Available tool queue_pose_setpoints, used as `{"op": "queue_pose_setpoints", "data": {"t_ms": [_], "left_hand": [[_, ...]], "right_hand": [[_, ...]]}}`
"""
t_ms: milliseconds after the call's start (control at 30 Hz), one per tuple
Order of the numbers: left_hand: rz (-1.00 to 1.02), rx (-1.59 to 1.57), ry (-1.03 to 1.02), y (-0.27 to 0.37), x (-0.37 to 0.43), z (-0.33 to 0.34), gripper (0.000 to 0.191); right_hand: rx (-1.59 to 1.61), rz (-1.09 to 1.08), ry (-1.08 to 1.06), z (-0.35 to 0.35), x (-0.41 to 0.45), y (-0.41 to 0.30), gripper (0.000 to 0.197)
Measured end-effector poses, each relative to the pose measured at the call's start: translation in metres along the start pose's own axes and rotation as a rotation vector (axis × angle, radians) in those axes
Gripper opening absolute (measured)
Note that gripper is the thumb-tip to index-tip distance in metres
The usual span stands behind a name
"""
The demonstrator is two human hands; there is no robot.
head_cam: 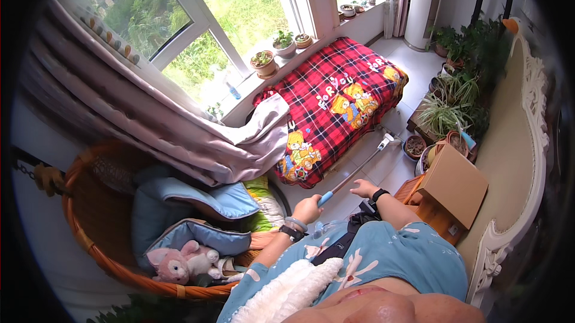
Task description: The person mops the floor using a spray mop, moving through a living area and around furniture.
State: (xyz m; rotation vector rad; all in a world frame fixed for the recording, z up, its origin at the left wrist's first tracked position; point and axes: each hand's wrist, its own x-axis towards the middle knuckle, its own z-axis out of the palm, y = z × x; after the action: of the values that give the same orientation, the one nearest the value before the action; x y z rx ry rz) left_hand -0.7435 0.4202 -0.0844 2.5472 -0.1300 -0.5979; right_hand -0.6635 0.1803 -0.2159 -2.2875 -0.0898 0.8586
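My left hand (307, 209) grips the light blue grip of a long-handled floor mop (359, 168). The mop's thin pole slants away over the floor to a white joint, and its head is hard to make out beside the red cloth's edge. My right hand (364, 189) is to the right of the pole, fingers apart, with nothing in it. Just beyond the pole is a low piece of furniture under a red plaid cover (332, 107) printed with bears. White floor tiles (382, 170) show between it and the plants.
A hanging rattan chair (85, 237) with blue cushions (211, 197) and a pink plush toy (179, 264) is at left. Potted plants (449, 107), a cardboard box (453, 183) and a carved headboard (512, 143) line the right. A curtain (148, 111) drapes onto the plaid cover.
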Motion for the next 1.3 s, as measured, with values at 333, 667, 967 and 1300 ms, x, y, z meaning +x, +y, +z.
{"op": "queue_pose_setpoints", "data": {"t_ms": [333, 667, 967, 1300], "left_hand": [[-0.107, -0.021, -0.052, -0.072, -0.082, -0.05, 0.034], [-0.638, 0.013, 0.147, -0.069, -0.297, -0.107, 0.033], [-0.548, 0.214, 0.303, -0.049, -0.293, -0.111, 0.027], [-0.445, 0.257, 0.251, -0.017, -0.265, -0.148, 0.027]], "right_hand": [[0.785, 0.35, 0.243, -0.062, -0.03, 0.181, 0.026], [0.152, 0.269, -0.029, 0.008, 0.022, 0.189, 0.039], [-0.113, -0.438, -0.739, 0.031, 0.047, -0.059, 0.036], [-0.293, -0.816, -0.798, 0.15, -0.024, -0.188, 0.064]]}}
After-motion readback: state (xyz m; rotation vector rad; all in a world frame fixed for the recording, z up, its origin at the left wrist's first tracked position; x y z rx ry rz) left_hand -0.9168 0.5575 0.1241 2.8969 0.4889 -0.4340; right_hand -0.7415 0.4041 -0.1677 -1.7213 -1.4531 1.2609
